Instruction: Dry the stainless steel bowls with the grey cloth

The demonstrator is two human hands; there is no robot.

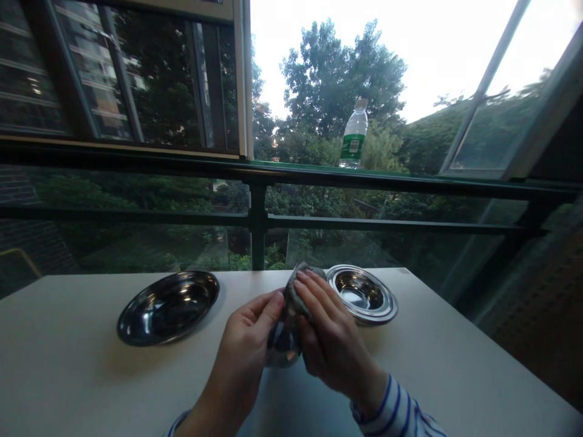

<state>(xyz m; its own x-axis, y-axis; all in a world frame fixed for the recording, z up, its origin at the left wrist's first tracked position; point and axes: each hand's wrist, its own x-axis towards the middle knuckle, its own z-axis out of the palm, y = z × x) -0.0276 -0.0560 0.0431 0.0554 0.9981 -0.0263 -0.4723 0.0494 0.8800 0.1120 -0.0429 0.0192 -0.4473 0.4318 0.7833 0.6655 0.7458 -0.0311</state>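
Note:
Between my hands, above the front middle of the white table, is a shiny metal dish, mostly hidden by my fingers. My left hand pinches its left edge between thumb and fingers. A grey cloth is bunched under the fingers of my right hand, which presses it against the dish. The dish's exact shape cannot be made out. To the left lies an oval dark steel dish. Just beyond my right hand sits a round steel bowl with a wide rim, possibly stacked on another.
The white table ends against a dark green railing with glass panels. A plastic bottle with a green label stands on the ledge at the railing's top. Window frames and trees are behind.

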